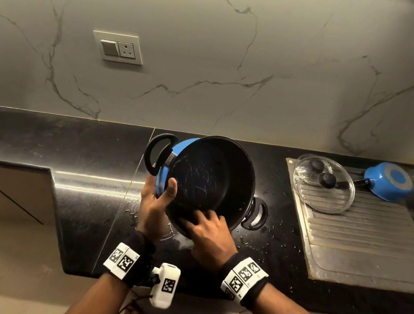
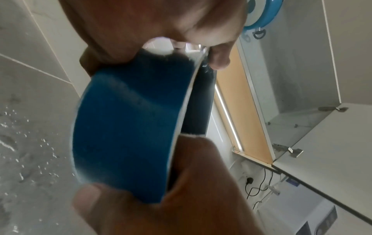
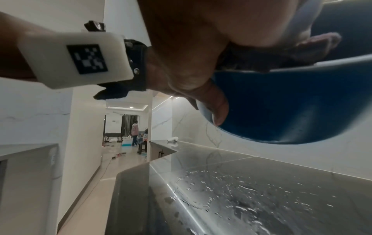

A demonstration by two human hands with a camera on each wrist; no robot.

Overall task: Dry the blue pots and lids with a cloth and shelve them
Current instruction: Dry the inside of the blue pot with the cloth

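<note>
Above the wet counter [image 1: 93, 193] | left hand [image 1: 156, 203] clamps blue pot [image 1: 207, 181] tilted, mouth toward the person | right hand [image 1: 209, 233] grips its near rim, apparently wiping inside.

Wet black countertop [image 1: 87, 192]; lids [image 1: 324, 183] on its drainboard [image 1: 365, 239].

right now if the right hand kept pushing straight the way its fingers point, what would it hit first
The right hand points into the tilted blue pot; its fingers would probably meet the pot's dark inner wall first, though depth is unclear.
</note>
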